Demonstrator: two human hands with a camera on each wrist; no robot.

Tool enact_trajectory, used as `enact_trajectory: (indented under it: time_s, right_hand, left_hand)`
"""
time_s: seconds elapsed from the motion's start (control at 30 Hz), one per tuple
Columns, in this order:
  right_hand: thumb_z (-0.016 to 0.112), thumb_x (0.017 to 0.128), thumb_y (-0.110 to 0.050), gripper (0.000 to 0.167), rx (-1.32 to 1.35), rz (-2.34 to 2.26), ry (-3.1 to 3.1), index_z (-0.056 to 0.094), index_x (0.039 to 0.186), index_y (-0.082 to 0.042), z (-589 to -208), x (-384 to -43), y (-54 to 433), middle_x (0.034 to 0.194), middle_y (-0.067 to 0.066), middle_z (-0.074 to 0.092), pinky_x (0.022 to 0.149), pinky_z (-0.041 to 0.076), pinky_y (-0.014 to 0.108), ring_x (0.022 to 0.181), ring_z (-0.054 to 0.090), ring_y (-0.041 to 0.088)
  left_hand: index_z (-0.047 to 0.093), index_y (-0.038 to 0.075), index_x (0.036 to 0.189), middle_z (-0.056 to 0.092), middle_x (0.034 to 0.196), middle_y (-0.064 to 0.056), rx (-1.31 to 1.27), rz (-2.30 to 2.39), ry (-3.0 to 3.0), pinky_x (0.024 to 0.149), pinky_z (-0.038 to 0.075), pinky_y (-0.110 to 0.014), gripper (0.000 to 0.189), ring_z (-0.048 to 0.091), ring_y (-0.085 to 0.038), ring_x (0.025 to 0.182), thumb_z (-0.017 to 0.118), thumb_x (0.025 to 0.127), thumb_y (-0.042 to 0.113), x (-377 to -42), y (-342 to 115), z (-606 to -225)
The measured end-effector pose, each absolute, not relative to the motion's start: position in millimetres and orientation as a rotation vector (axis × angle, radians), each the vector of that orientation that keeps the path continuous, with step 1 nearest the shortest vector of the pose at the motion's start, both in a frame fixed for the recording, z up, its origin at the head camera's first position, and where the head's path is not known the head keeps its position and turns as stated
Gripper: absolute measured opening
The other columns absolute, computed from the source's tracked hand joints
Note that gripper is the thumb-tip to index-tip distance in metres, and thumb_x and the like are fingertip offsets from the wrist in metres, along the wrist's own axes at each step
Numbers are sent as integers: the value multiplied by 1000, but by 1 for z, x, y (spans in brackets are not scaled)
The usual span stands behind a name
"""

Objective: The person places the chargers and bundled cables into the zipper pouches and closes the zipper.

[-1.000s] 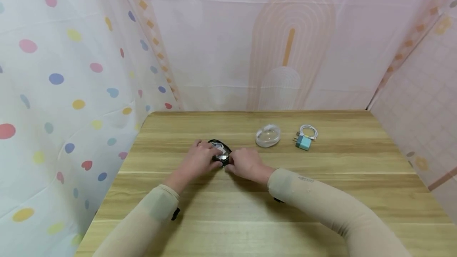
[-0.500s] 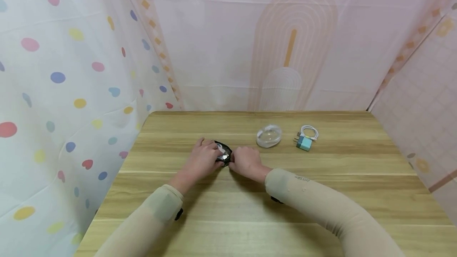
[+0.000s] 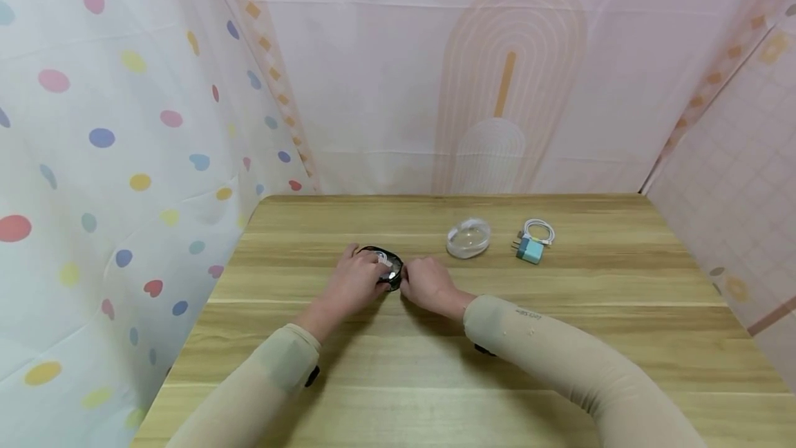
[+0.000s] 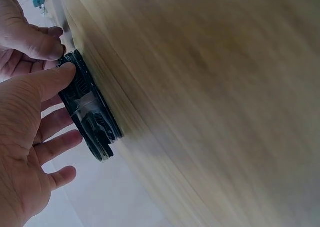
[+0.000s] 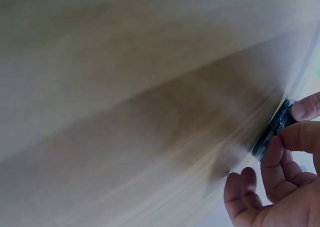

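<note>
Two steadying holds seemed apt: left grip [image 3: 356,283] clasped the black case [image 4: 91,107], right grip [image 3: 431,283] pinched its end facing the counter's [image 3: 609,282] right edge.

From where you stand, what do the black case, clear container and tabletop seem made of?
Black case: possibly plastic with fabric trim; glossy glints, dull edges. Clear container: likely glossy plastic, see-through, with highlights. Tabletop: wood or laminate; satin, striped grain.
</note>
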State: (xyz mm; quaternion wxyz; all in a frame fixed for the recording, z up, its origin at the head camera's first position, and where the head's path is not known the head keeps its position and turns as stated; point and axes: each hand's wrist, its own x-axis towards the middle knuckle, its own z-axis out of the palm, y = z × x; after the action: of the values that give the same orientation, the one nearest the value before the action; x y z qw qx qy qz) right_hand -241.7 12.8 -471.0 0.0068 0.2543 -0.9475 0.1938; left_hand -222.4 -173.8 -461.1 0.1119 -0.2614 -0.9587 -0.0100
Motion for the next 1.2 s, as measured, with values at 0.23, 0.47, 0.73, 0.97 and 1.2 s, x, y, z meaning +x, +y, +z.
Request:
enact_trajectory:
  time_s: [0.23,0.47,0.73,0.97,1.2]
  right_hand:
    - [73,92,-12,22,803,602,-2944,61,74,-14,-470,-242,13,73,2,67,58,51,37,65,60,17]
    - [82,92,-42,39,718,398,-3020,62,68,-19,-472,-238,4,81,2,76,77,58,47,81,74,26]
    - [81,93,-29,43,601,400,-3044,55,59,-21,-468,-238,0,71,-3,71,83,56,47,79,72,22]
    - [74,93,-18,37,622,387,-3001,55,61,-20,-472,-234,2,68,-3,68,83,54,46,81,67,25]
    - [74,97,-27,22,670,214,-2940,73,78,-17,-470,-233,9,86,2,78,77,56,44,89,69,27]
  left_hand:
    - [79,20,96,77,96,-4,-785,-26,-2792,113,46,-60,17,73,-30,106,90,87,31,-224,-175,-463]
    - [80,19,93,78,94,-4,-795,-30,-2777,112,47,-58,16,73,-31,104,91,85,28,-223,-176,-463]
    - [80,18,88,78,90,-4,-826,-19,-2724,108,50,-54,14,74,-30,99,91,84,26,-224,-175,-465]
    - [80,19,91,79,93,-4,-817,19,-2736,110,50,-56,15,74,-29,101,91,85,28,-222,-175,-465]
    - [80,17,88,79,92,-5,-830,69,-2693,108,50,-55,14,73,-29,101,91,84,25,-222,-172,-466]
